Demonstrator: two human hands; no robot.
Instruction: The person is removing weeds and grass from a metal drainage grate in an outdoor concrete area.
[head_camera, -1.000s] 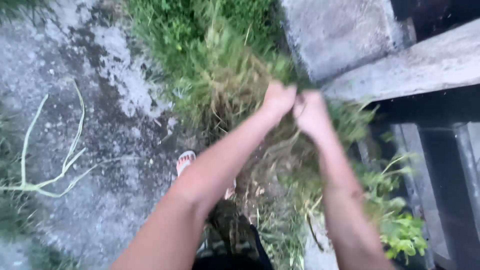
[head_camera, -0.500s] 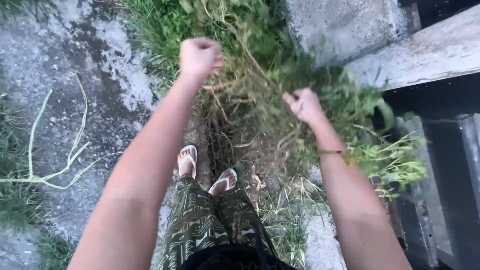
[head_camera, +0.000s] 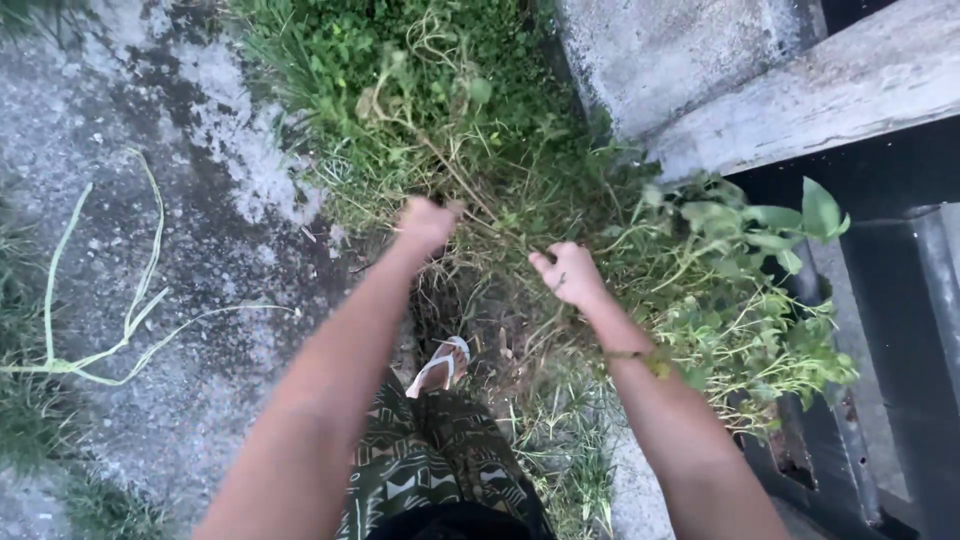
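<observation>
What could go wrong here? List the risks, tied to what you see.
1. The left hand and right hand are bare and closed on tangled weeds; rough stems could scrape or cut the skin.
2. The feet wear only an open sandal beside loose soil; a hard pull may cause a slip or a stubbed toe.
3. The concrete edge and dark gap lie close on the right; a backward stumble there could hurt.

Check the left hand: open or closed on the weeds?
Closed. The left hand is a fist with fingers curled around stems of the weed clump; the palm is hidden.
</observation>
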